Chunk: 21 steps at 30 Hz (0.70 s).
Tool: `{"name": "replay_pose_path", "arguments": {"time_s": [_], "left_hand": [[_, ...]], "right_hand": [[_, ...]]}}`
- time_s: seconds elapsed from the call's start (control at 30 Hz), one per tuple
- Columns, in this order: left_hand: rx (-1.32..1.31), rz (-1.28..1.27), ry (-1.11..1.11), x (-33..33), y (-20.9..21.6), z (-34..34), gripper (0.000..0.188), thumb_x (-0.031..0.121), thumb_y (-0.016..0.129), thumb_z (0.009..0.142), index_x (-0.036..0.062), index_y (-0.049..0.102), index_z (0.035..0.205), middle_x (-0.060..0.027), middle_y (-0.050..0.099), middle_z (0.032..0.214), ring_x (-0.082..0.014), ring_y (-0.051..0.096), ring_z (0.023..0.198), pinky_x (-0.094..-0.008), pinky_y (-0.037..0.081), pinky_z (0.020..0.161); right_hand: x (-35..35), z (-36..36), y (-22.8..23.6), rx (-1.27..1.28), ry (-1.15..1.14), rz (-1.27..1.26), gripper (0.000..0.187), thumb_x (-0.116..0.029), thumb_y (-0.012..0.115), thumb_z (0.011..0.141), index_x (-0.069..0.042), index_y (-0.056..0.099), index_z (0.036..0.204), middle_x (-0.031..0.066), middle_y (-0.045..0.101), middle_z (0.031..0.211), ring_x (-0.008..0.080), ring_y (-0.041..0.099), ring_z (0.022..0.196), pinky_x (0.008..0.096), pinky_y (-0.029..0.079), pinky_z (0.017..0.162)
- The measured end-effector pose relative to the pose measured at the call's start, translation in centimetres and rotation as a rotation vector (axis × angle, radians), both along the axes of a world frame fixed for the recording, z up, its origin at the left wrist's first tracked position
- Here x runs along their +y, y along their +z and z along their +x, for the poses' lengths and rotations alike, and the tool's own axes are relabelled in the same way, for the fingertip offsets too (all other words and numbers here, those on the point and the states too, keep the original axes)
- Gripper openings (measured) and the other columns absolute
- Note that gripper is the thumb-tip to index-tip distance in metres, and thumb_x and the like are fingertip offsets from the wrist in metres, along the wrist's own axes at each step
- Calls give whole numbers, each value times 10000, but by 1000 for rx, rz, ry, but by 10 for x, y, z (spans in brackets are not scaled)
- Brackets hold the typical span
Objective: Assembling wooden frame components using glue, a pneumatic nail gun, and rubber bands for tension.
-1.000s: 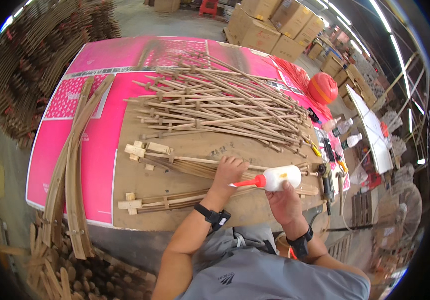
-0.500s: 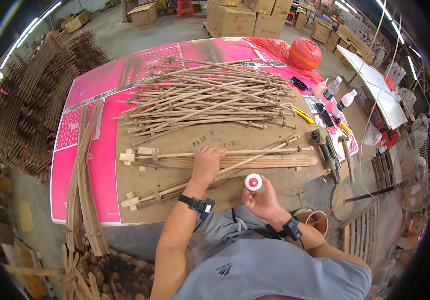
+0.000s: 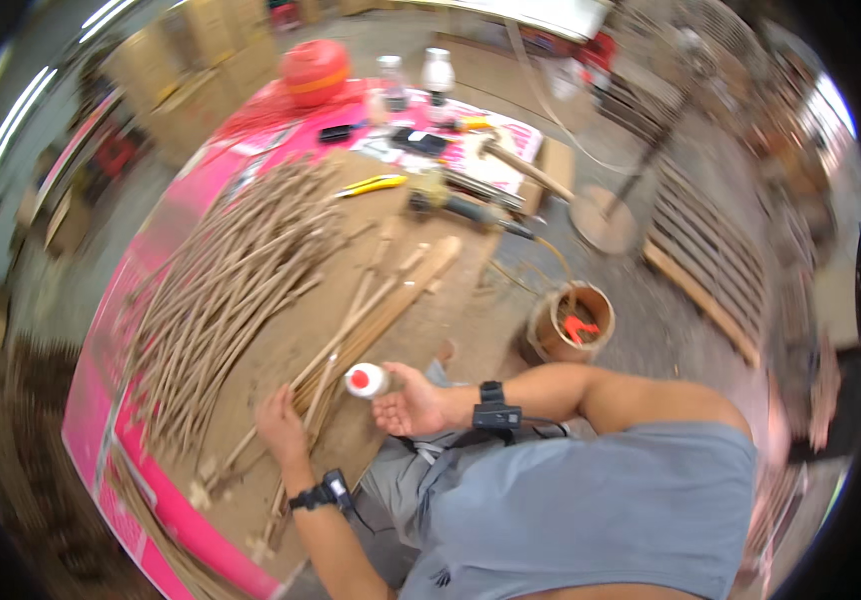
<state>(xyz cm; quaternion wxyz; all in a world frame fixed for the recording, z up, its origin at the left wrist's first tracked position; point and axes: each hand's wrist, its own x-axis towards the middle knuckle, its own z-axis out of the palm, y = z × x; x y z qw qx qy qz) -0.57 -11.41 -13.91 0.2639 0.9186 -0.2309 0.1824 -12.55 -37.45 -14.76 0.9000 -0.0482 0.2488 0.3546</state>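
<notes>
My right hand (image 3: pixel 413 402) is closed around a small bottle (image 3: pixel 369 381) with a white cap and a red centre, held above the table's near edge. Its fingers curl with the palm partly turned up. To its left, my left hand (image 3: pixel 282 424) bends its fingers around a thin wooden rod (image 3: pixel 328 352); motion blur softens the grip. Beneath and beside the rod lie flat wooden slats (image 3: pixel 391 308), lengthwise on the brown cardboard (image 3: pixel 251 372). A large heap of knobbed wooden rods (image 3: pixel 241 275) spreads to the left.
Beyond the slats lie a yellow cutter (image 3: pixel 372 185), a power tool (image 3: pixel 471 208) with a hose and a hammer (image 3: pixel 528 168). Bottles (image 3: pixel 438 72) and a red ball of twine (image 3: pixel 315 73) stand farther back. A bucket (image 3: pixel 573 322) and a standing fan (image 3: pixel 686 55) are at the right.
The view has swung to the right and is blurred, so the table appears rotated. My right hand still holds the bottle, and my left hand stays at the rod.
</notes>
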Motion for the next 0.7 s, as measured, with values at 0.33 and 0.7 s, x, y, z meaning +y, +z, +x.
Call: {"name": "replay_pose_path", "arguments": {"time_s": [0.33,0.7], "left_hand": [[88,-31,-51,-18,11,-2,174,113,671,968,36,760,1098,-154,733,1041,-361,660,978,-481,477,985],[43,-13,-37,-19,11,-7,146,113,677,963,56,764,1065,-136,712,959,-350,639,902,-454,490,872]], "right_hand": [[-84,-27,-1,17,-59,-312,651,-678,552,931,-36,659,925,100,700,848,257,678,770,362,554,705],[-124,-22,-6,-37,-150,-459,609,-642,527,956,-60,675,855,78,692,819,246,679,749,358,548,697]]}}
